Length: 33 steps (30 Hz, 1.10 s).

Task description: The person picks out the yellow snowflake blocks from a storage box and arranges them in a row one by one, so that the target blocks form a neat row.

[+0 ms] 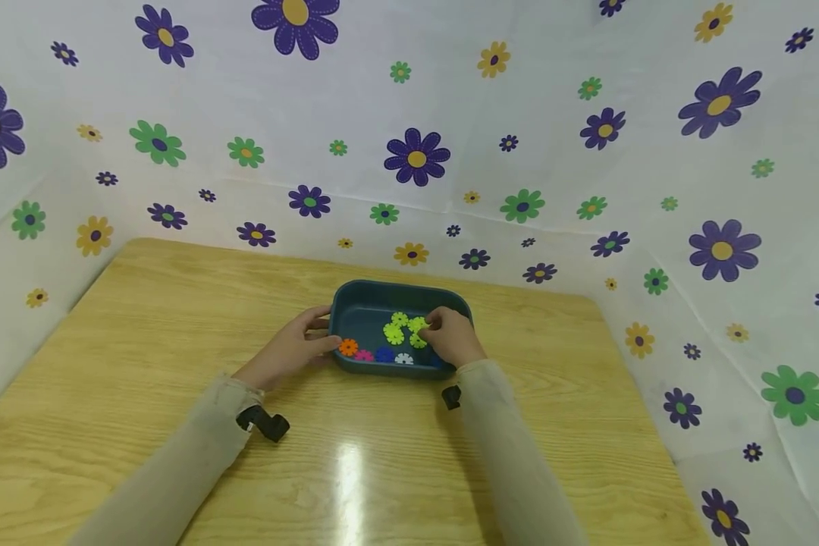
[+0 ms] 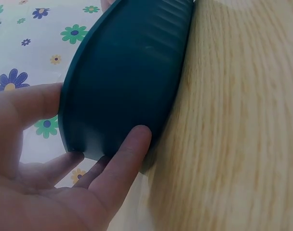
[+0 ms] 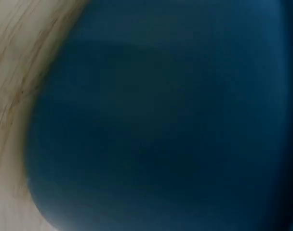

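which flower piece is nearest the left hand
The orange piece, at the left end of the row along the tray's near wall, beside the left hand; the pink, blue, white and yellow ones lie farther right.

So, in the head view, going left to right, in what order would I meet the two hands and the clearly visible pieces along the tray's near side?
Left hand → orange piece → pink piece → blue piece → white piece → right hand.
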{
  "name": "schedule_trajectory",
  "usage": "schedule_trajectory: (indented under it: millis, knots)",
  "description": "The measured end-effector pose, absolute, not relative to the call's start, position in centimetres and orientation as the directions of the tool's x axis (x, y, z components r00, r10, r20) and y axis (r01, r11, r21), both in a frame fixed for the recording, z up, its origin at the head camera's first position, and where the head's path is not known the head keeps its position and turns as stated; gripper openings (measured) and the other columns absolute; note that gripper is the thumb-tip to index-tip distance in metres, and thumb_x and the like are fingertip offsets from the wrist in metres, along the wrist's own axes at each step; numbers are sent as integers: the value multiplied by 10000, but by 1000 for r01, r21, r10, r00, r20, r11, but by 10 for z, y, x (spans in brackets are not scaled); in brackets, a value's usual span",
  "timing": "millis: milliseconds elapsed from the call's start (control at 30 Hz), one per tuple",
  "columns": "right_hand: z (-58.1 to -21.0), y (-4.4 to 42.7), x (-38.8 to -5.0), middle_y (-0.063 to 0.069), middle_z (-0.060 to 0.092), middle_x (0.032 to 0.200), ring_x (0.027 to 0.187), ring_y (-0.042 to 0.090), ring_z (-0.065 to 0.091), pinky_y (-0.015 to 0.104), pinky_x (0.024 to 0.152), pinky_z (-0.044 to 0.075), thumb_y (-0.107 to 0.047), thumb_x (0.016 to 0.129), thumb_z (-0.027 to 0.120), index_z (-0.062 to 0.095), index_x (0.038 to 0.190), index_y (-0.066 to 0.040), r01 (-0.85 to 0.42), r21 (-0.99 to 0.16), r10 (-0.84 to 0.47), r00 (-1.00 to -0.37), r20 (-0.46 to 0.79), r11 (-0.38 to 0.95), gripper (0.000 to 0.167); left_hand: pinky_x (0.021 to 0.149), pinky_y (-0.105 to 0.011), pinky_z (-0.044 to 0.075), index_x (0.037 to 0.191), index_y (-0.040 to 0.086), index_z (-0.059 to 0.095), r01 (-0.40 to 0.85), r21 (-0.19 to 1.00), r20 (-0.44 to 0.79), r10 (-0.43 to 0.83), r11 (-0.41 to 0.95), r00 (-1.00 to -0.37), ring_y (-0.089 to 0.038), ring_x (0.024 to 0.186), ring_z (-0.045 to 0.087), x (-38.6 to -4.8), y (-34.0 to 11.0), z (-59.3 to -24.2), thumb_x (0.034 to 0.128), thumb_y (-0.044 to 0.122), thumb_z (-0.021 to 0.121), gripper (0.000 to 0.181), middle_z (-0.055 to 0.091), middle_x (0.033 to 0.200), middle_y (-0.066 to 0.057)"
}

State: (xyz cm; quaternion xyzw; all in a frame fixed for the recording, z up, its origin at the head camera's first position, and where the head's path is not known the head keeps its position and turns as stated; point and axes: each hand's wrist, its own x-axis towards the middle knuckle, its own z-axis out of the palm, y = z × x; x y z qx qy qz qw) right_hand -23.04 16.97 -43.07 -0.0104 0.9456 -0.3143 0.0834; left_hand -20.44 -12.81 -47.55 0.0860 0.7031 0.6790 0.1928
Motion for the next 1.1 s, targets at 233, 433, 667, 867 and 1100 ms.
schedule_trajectory:
  millis: [233,433,667,867,1100]
  knots:
    - [-440,165,-239,132,700,1166,1016,286,675,464,909,576,-212,961,750,682,1220,-34,53,-553,-72,-977,-201,831,322,998,-470,569,1637,125,259,-149,986,-167,369,76,-914,-416,1388,485,-205,-125,-474,1039,149,650,715,384,1552,-250]
    - [-447,161,-243,119,698,1122,965,256,670,435,892,579,-206,919,794,669,1202,-48,49,-576,-112,-964,-241,816,348,1011,-489,560,1637,109,248,-146,987,-161,372,70,-914,-416,1397,474,-205,-125,-475,1036,142,651,724,378,1560,-252]
    - [-447,156,-243,86,678,1089,939,228,633,419,885,563,-219,908,813,660,1156,-68,51,-571,-127,-955,-266,819,328,1017,-504,553,1640,85,233,-137,988,-156,367,78,-917,-433,1403,465,-202,-126,-473,1040,143,645,730,365,1568,-268]
    - [-444,158,-241,75,700,1035,897,215,652,407,844,567,-189,931,778,711,1097,-60,47,-599,-146,-952,-269,799,220,1017,-510,553,1637,81,240,-142,986,-164,359,87,-919,-432,1404,465,-200,-126,-469,1041,136,641,720,361,1576,-267]
    - [-443,158,-242,62,751,1010,822,175,694,376,804,589,-165,948,753,759,987,-61,23,-620,-176,-950,-258,784,111,1006,-494,562,1640,78,236,-154,986,-166,357,62,-919,-427,1389,480,-201,-126,-472,1033,126,649,736,363,1573,-268]
